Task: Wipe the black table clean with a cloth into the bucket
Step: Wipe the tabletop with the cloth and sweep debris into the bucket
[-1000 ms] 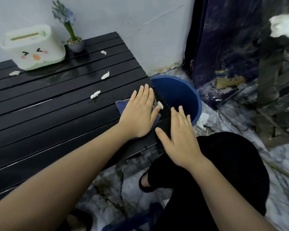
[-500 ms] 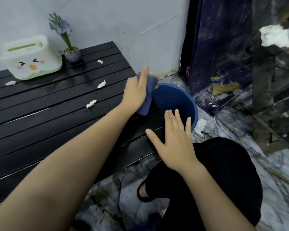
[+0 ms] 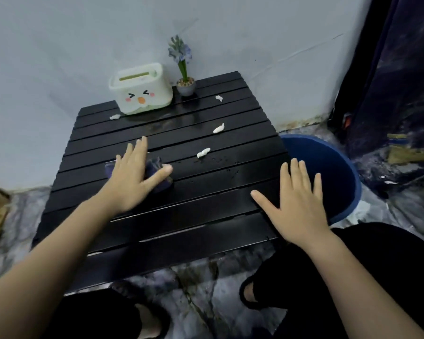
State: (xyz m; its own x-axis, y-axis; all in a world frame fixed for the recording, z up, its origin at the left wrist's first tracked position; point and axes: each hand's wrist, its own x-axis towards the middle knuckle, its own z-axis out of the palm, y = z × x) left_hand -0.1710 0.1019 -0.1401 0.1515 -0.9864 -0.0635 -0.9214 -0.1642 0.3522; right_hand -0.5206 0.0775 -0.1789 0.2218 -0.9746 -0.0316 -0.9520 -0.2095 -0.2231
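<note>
Left hand (image 3: 135,174): laid flat, fingers straight and spread, pressed on the cloth (image 3: 157,173) in the middle of the table (image 3: 206,231), toward its left edge. Right hand (image 3: 298,204): flat, fingers extended, nothing held; rested at the right edge, likely to steady it.

Bucket (image 3: 338,192): blue, set on the floor against the right edge.

Scraps (image 3: 203,152): four white bits are seen, three toward the right edge and one near the back left corner by the box (image 3: 142,94) and flower pot (image 3: 186,87).

Step judged: a sweep is being started. Next move: the cloth is to be drawn rightward through the scraps and over the edge into the bucket.
</note>
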